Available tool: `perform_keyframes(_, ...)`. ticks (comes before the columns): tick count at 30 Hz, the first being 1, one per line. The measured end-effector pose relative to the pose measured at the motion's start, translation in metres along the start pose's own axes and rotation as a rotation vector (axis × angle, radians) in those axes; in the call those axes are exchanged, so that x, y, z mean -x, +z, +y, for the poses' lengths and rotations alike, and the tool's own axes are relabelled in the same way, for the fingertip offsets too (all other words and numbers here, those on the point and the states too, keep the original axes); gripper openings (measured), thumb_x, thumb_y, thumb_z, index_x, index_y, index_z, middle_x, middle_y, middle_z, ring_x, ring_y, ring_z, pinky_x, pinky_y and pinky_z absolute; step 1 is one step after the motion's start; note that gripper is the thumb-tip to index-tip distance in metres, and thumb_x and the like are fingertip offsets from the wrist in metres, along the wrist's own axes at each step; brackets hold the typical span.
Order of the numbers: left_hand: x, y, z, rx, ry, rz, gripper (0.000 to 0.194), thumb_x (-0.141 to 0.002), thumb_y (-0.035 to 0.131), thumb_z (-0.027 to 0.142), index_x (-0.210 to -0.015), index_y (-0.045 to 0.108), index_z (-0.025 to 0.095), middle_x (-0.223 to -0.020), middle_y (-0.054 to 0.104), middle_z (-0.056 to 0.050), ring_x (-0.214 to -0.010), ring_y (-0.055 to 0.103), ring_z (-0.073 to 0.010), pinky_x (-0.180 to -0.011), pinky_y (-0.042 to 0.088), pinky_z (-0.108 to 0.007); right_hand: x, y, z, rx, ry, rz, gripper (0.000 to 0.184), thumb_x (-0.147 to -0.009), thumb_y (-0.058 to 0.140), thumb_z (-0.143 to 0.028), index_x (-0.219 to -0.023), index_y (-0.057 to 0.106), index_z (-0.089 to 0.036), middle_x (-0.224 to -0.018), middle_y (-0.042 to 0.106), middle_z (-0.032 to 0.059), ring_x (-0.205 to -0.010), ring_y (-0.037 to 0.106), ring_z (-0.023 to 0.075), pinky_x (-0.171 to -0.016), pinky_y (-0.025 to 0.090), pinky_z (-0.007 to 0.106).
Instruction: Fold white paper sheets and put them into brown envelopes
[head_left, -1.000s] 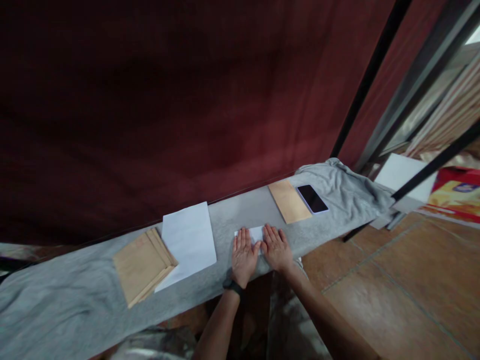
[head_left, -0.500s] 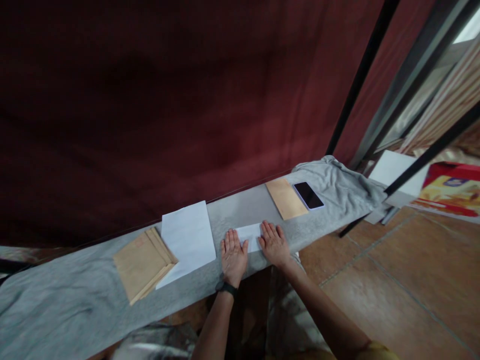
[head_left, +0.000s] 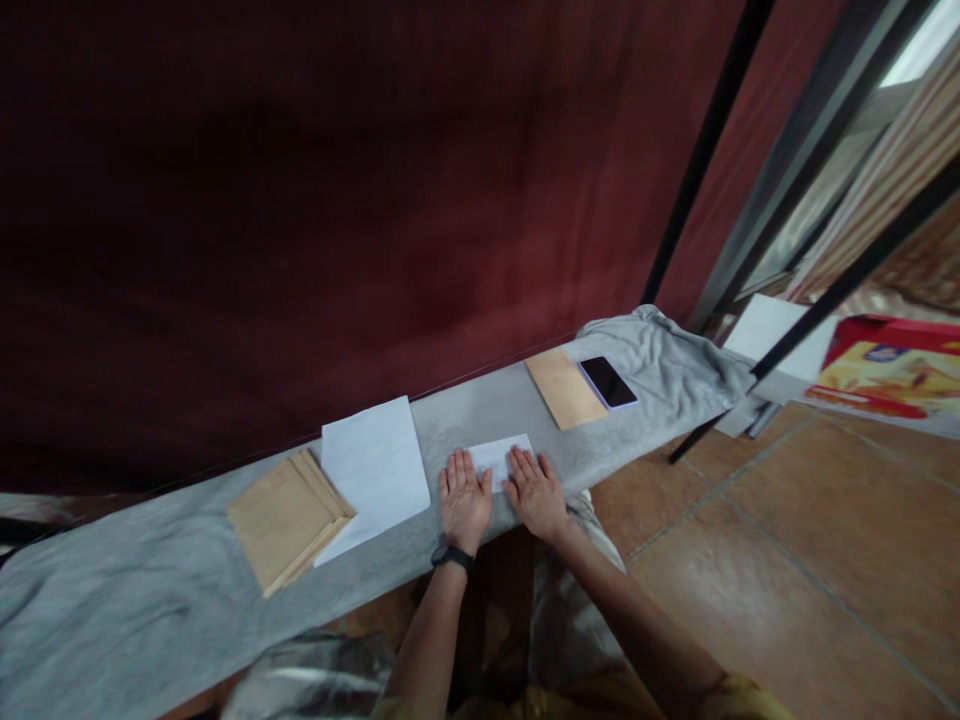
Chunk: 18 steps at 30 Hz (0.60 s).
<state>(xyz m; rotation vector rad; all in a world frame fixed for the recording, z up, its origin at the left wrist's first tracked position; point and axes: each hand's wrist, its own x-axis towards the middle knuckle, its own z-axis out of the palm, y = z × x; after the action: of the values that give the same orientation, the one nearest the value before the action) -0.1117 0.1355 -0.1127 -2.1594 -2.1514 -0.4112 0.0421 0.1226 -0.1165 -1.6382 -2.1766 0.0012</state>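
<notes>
A folded sheet of white paper (head_left: 495,455) lies on the grey cloth of the narrow table, between and partly under my hands. Flat on its left end rests my left hand (head_left: 465,500), fingers stretched out, with a dark watch on the wrist. My right hand (head_left: 538,492) presses on the right part of the paper, its fingers straight and palm down. Left of my hands is a stack of larger white paper (head_left: 375,470). A pile of brown envelopes (head_left: 285,515) overlaps its left edge.
A single brown envelope (head_left: 565,388) lies right of the paper, and a phone (head_left: 608,382) beside it. Bunched grey cloth (head_left: 667,350) covers the table's right end. Dark red fabric (head_left: 337,250) hangs behind. A red and yellow box (head_left: 892,370) stands at the far right.
My right hand has slid slightly left and inward over the paper, uncovering its top right corner. My left hand stays flat on the left end. The view has shifted a little.
</notes>
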Motion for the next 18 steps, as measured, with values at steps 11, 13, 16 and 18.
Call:
perform_keyframes(11,0.003,0.000,0.001,-0.055,-0.044,0.021,0.068,-0.101,0.022,0.049,-0.152,0.033,0.006,-0.155,0.038,-0.019,-0.147,0.030,-0.0278,-0.120,0.024,-0.048,0.012,-0.005,0.028,0.060,0.094,-0.039,0.055,-0.104,0.027,-0.042,-0.148,0.044,-0.013,-0.153,0.043,0.0112,-0.140,0.041,0.0273,-0.117,0.024,0.047)
perform_keyframes(13,0.005,0.000,0.000,-0.055,-0.059,0.029,0.067,-0.101,0.023,0.048,-0.151,0.033,0.005,-0.155,0.038,-0.019,-0.147,0.030,-0.0280,-0.120,0.024,-0.048,0.013,-0.005,0.030,0.067,0.098,-0.041,0.055,-0.104,0.027,-0.042,-0.148,0.044,-0.013,-0.154,0.042,0.0107,-0.141,0.040,0.0278,-0.117,0.024,0.047)
perform_keyframes(16,0.008,0.001,-0.002,-0.042,-0.084,0.047,0.063,-0.102,0.023,0.044,-0.152,0.034,0.007,-0.155,0.038,-0.017,-0.147,0.031,-0.0273,-0.120,0.026,-0.048,0.014,-0.003,0.031,0.078,0.092,-0.040,0.055,-0.104,0.029,-0.041,-0.148,0.042,-0.012,-0.154,0.040,0.0115,-0.141,0.040,0.0287,-0.116,0.025,0.048)
perform_keyframes(18,0.009,0.001,-0.003,-0.028,-0.099,0.056,0.061,-0.101,0.024,0.042,-0.151,0.035,0.009,-0.155,0.039,-0.017,-0.147,0.032,-0.0270,-0.119,0.026,-0.049,0.014,-0.003,0.031,0.082,0.085,-0.037,0.055,-0.104,0.029,-0.041,-0.149,0.041,-0.011,-0.154,0.040,0.0127,-0.141,0.039,0.0290,-0.116,0.025,0.048)
